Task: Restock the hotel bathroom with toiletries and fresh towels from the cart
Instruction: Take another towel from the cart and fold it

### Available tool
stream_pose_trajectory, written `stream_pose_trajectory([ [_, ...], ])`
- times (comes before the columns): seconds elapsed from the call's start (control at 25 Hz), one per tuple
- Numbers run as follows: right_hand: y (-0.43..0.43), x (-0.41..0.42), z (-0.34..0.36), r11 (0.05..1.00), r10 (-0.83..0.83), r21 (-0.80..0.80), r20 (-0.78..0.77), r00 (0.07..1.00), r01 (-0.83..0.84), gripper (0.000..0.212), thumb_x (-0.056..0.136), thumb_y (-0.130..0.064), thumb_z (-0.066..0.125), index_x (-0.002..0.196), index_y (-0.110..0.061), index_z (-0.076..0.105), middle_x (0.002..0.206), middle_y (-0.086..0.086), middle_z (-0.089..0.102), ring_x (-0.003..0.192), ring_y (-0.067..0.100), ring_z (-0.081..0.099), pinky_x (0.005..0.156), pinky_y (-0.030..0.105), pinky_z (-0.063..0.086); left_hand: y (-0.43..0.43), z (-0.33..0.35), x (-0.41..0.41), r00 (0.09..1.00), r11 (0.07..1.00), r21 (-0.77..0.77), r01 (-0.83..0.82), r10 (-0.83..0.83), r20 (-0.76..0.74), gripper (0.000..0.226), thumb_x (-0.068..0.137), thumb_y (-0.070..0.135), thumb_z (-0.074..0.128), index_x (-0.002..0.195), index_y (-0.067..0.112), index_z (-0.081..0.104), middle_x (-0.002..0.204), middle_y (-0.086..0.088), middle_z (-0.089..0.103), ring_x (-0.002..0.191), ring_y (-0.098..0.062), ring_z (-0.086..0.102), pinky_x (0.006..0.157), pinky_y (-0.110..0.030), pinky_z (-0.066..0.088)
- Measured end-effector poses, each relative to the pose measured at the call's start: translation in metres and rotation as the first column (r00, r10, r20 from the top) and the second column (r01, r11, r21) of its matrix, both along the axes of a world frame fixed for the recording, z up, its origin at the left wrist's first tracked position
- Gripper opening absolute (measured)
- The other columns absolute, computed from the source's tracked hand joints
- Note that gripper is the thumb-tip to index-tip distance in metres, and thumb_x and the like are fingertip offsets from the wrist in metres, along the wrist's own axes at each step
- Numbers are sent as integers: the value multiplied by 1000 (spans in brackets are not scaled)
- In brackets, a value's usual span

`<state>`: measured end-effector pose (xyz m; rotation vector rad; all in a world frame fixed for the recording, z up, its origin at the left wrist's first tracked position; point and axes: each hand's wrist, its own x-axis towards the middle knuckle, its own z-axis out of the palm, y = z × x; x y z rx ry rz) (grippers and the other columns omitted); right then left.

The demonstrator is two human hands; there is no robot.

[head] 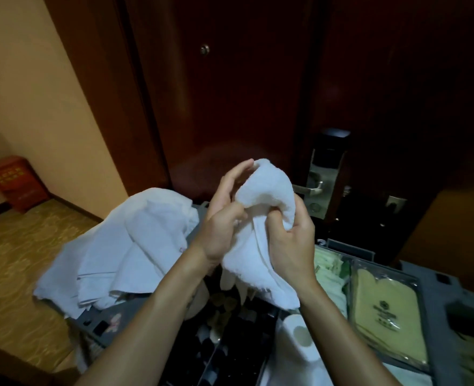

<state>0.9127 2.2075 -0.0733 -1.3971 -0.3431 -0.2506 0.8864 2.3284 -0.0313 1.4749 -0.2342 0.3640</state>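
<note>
Centre frame: the right hand (pixel 291 238) grips a white towel (pixel 260 185) in curled fingers, the left hand (pixel 221 218) pinches it with the thumb, above the cart (pixel 439 296).

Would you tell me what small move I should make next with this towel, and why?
Probably spread the crumpled white terry towel flat for folding: the left hand and right hand both grip it bunched above the grey plastic cart.

Heaped towels (pixel 135 240) crowded the left end of the cart (pixel 436 277). The door (pixel 230 107) and its handle (pixel 311 188) stood close behind, and the floor (pixel 21 260) lay open leftward.
</note>
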Motion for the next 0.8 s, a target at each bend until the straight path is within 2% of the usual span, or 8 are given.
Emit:
stream_pose_trajectory([
  [0.12, -35, -6, 0, 999, -42, 13, 2, 999, 42, 32, 91, -10, 51, 113, -29, 66, 98, -10, 71, 92, 8, 68, 73, 17, 52, -42, -11, 2, 999, 991, 128, -37, 37, 4, 80, 70, -2, 48, 131, 49, 53, 143, 0, 45, 125, -7, 54, 91, -21, 49],
  [0.32, -70, -17, 14, 1000, -20, 9, 81, 997, 19, 35, 97, -7, 50, 122, -28, 64, 108, -10, 71, 102, 9, 68, 81, 20, 54, -71, -15, -1, 967, 961, -105, 255, -256, 5, 43, 97, 12, 52, 140, 12, 51, 126, -9, 66, 118, -22, 64, 91, -29, 52],
  [0.4, -68, -18, 19, 996, 86, -31, 110, 990, -83, 39, 98, -14, 47, 132, -28, 60, 123, -6, 68, 118, 16, 63, 96, 34, 53, -71, -10, 0, 959, 946, -154, 284, -282, 30, 34, 101, 29, 56, 132, 15, 60, 123, -8, 69, 117, -22, 65, 92, -29, 53],
  [0.44, -66, -19, 18, 989, 136, -69, 128, 982, -128, 44, 96, -19, 45, 136, -30, 57, 131, -6, 64, 126, 18, 58, 103, 38, 47, -69, -9, 1, 975, 961, -165, 221, -222, 15, 37, 97, 36, 61, 128, 16, 64, 121, -6, 71, 116, -22, 66, 91, -29, 53],
  [0.52, -55, -20, 17, 972, 171, -183, 138, 976, -145, 53, 87, -28, 39, 132, -50, 55, 136, -21, 55, 134, 11, 46, 109, 32, 38, -62, -8, 5, 996, 979, -200, 40, -55, -73, 48, 87, 45, 70, 122, 13, 67, 113, -4, 75, 110, -20, 70, 86, -28, 55],
  [0.6, -46, -20, 11, 957, 186, -253, 157, 970, -143, 58, 82, -28, 34, 127, -60, 54, 133, -30, 52, 137, 10, 39, 111, 33, 34, -51, -12, 7, 994, 974, -217, -70, 49, -99, 40, 85, 45, 72, 116, 19, 71, 108, -2, 76, 106, -18, 72, 82, -26, 57],
  [0.72, -40, -16, 5, 968, 106, -246, 194, 975, -56, 63, 82, -7, 37, 128, -43, 60, 130, -23, 58, 134, 15, 45, 111, 31, 37, -39, -14, 8, 971, 948, -259, -185, 136, -197, 31, 85, 45, 68, 111, 30, 73, 105, 5, 77, 101, -13, 72, 78, -26, 59],
  [0.8, -39, -14, 2, 988, -14, -146, 161, 987, 38, 51, 81, 3, 42, 115, -26, 67, 120, -8, 63, 122, 18, 56, 105, 32, 47, -36, -14, 4, 926, 931, -238, -278, 194, -323, 45, 79, 46, 64, 109, 13, 72, 88, 7, 75, 85, -11, 72, 68, -28, 57],
])
